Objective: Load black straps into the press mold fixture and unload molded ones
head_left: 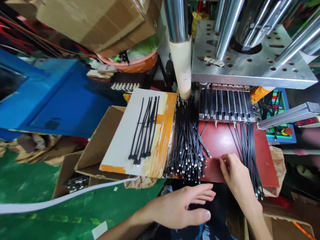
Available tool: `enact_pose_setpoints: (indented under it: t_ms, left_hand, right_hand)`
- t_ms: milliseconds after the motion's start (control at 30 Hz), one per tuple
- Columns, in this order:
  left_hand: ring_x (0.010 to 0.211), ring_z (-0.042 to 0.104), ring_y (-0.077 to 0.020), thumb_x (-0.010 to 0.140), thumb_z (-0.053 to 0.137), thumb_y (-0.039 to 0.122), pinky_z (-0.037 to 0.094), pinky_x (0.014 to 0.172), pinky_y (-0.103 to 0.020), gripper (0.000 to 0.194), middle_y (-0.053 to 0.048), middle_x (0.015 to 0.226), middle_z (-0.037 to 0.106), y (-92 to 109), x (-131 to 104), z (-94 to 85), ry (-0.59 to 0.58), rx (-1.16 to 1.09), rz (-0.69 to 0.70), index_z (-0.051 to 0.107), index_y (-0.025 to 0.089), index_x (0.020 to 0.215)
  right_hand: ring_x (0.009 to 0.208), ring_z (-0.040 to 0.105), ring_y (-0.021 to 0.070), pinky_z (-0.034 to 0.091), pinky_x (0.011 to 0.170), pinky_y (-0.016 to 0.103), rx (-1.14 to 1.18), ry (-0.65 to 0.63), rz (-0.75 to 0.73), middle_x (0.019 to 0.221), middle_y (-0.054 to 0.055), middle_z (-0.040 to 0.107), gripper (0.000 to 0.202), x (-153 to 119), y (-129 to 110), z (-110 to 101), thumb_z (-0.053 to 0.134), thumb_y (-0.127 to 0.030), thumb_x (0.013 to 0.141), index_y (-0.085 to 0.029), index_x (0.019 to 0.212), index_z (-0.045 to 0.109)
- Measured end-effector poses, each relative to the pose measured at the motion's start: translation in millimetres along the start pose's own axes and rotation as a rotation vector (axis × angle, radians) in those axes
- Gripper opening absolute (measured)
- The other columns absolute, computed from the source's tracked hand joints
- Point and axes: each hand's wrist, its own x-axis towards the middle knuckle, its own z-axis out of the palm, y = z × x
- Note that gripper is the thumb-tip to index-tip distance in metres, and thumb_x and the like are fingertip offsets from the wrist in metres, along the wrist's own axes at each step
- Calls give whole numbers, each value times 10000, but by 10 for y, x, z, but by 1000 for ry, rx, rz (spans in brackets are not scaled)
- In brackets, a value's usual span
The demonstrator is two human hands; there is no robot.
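My left hand [185,206] hovers over my lap in front of the bench edge, its fingers stretched out and thumb apart, holding nothing. My right hand [236,178] is at the front of the red board [215,140], its fingers curled together; whether anything is inside them is hidden. Just right of it lies a bundle of black cables [251,156], running from under the metal mould [226,105]. A dense pile of black cables with small metal plugs [190,146] lies left of the red board. Several more black cables [145,130] are spread on a white taped board.
Above the mould is a thick steel press plate [250,75] with upright steel rods [230,30]. A cardboard box [100,140] stands left, under the white board [120,140]. A control box with buttons [281,120] is at right, a blue cabinet [57,100] at far left.
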Motion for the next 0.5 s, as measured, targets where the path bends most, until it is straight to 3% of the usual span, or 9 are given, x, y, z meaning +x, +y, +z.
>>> enact_pose_setpoints:
  t_ms: [100,200,267,333,367,433,500]
  left_hand:
    - [1409,609,-347,952,725,386,483,1200,-504,712,-163,1556,598,-222,146,162,-23,-63,5,493,241,1609]
    - [1480,538,-340,967,723,415,411,1250,-527,744,-191,1599,544,-351,245,265,17,-167,-37,452,206,1628]
    - [1539,464,-329,941,766,447,328,1299,-547,759,-188,1654,474,-367,315,316,98,-326,-39,473,238,1610]
    - [1525,484,-316,929,787,454,308,1310,-544,665,-175,1619,522,-325,420,359,255,-536,20,561,255,1522]
    - [1453,565,-307,944,770,449,351,1285,-529,571,-162,1516,622,-289,486,377,336,-638,64,612,246,1454]
    - [1134,749,-259,985,718,437,491,1155,-473,394,-92,1107,772,-208,625,398,412,-777,157,689,194,1295]
    - [788,765,-184,1020,663,453,563,1009,-414,346,10,767,677,-148,745,400,392,-775,208,714,150,1179]
  right_hand:
    - [817,705,225,487,685,323,-2,-45,9,1054,74,697,211,93,-56,16,523,-354,1072,-190,1187,589]
    - [777,687,225,458,653,321,-8,-98,55,1007,72,704,118,74,-139,0,523,-297,1053,-202,1053,593]
    - [752,661,199,465,670,300,90,-124,78,927,45,687,107,-109,-131,-131,526,-292,1042,-217,980,569]
    - [695,618,164,465,650,266,224,-276,48,832,-1,651,111,-392,-59,-349,539,-300,1028,-234,941,558]
    - [666,601,151,461,629,250,280,-402,27,792,-21,635,119,-535,-6,-462,551,-315,1022,-242,929,567]
    - [638,599,146,460,608,241,299,-574,56,742,-40,627,177,-748,118,-633,577,-398,1021,-252,922,598]
    - [663,638,174,464,616,270,120,-476,240,767,-20,660,304,-822,249,-680,594,-546,1004,-250,940,618]
